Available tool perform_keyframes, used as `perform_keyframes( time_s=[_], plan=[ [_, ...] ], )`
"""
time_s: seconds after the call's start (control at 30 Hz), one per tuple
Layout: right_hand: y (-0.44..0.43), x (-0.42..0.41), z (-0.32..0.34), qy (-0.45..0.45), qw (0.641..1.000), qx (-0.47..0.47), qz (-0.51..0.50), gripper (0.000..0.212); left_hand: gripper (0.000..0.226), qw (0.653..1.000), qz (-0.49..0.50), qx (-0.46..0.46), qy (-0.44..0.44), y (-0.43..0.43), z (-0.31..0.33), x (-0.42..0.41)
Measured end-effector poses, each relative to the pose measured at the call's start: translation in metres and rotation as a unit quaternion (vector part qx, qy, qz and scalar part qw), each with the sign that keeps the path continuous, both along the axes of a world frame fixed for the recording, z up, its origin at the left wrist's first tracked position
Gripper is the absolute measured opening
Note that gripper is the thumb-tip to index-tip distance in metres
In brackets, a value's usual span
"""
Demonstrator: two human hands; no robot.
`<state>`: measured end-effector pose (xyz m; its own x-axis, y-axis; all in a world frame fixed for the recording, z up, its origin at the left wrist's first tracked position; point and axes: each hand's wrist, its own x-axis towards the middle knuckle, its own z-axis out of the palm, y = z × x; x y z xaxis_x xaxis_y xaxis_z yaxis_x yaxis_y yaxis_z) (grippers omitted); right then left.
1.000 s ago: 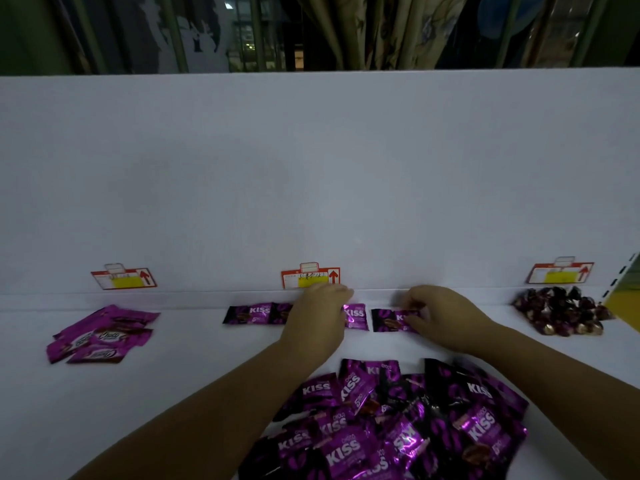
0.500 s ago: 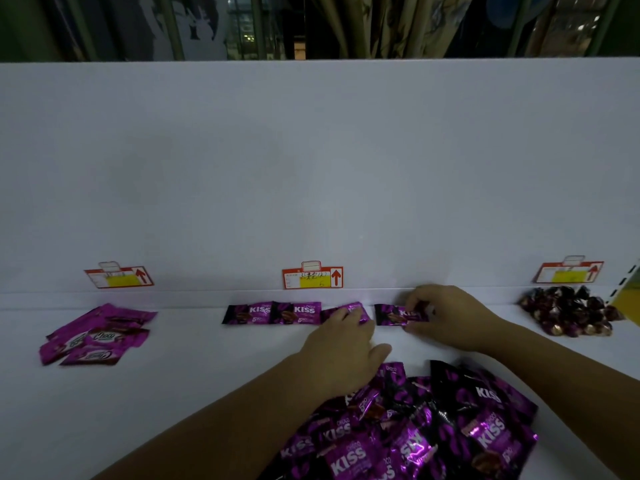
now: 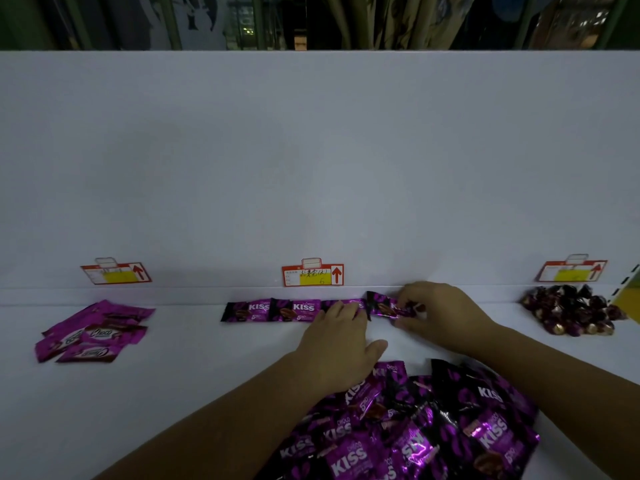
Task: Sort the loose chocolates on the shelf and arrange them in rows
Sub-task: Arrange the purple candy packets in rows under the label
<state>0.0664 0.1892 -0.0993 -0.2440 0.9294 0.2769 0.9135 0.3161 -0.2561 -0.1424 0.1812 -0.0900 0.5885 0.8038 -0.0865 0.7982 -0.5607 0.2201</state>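
Kiss chocolates (image 3: 263, 310) are lining up in a row along the back of the shelf (image 3: 173, 393), under the middle price tag (image 3: 312, 275). Your left hand (image 3: 337, 344), which was drawing back toward the loose pile (image 3: 415, 427) a moment ago, is now lying flat, straight fingers touching the third packet (image 3: 356, 302). Your right hand (image 3: 440, 313) is pinching the fourth packet (image 3: 382, 306), tilting it in at the row's end. The row is growing, but most of the pile is waiting.

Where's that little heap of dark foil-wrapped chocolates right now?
In the head view, the heap of dark chocolates lies at the far right of the shelf, just under the right-hand price tag, to the right of the right hand.
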Motion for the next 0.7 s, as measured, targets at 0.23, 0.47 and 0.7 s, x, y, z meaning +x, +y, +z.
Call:
perform_keyframes(
  time_s=[0.23,0.47,0.7],
  plan=[
    [0.0008,0.0021,-0.0041,-0.116,0.985,0.104,0.073,0.018,0.064,1.0,0.005,-0.02,-0.01,-0.0038,0.0038,0.0002],
    [0.0005,0.0033,-0.0049,-0.099,0.987,0.093,0.087,0.016,0.061,1.0,0.004,-0.003,0.003,-0.0008,0.0038,-0.0026],
    [0.0049,0.0046,-0.0016,-0.098,0.989,0.057,0.099,0.021,0.06,1.0,0.008,-0.007,-0.001,0.0015,0.0052,-0.0025]
  ],
)
